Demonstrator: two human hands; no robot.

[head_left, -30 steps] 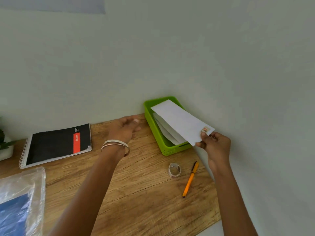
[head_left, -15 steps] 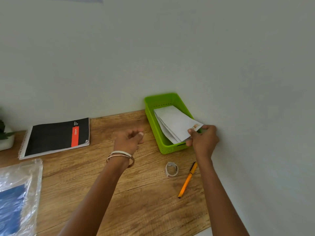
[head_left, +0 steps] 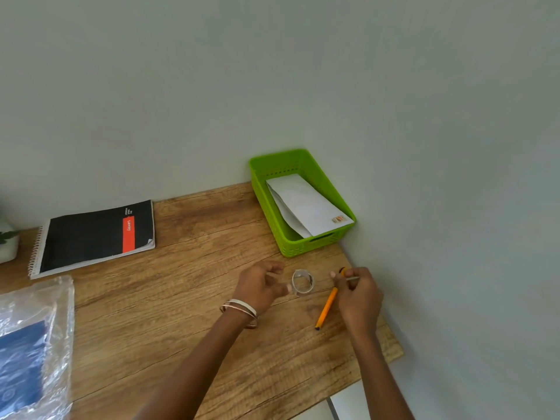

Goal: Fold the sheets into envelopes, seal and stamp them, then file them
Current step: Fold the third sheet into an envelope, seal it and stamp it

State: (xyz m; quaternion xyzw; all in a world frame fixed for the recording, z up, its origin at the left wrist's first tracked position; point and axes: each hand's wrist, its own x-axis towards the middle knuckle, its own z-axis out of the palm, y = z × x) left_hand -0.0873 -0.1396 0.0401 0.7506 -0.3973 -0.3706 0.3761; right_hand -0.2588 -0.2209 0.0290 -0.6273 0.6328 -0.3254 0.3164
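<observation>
The right hand (head_left: pixel 359 295) hovers over the desk (head_left: pixel 188 298), fingers curled at the black end of the orange pen (head_left: pixel 327 304); whether it grips the pen cannot be told. The left hand (head_left: pixel 260 287), loosely curled, holds nothing beside the clear tape roll (head_left: pixel 302 281). The stamped envelope (head_left: pixel 309 207) lies in the green basket (head_left: pixel 272 204), well beyond both hands.
</observation>
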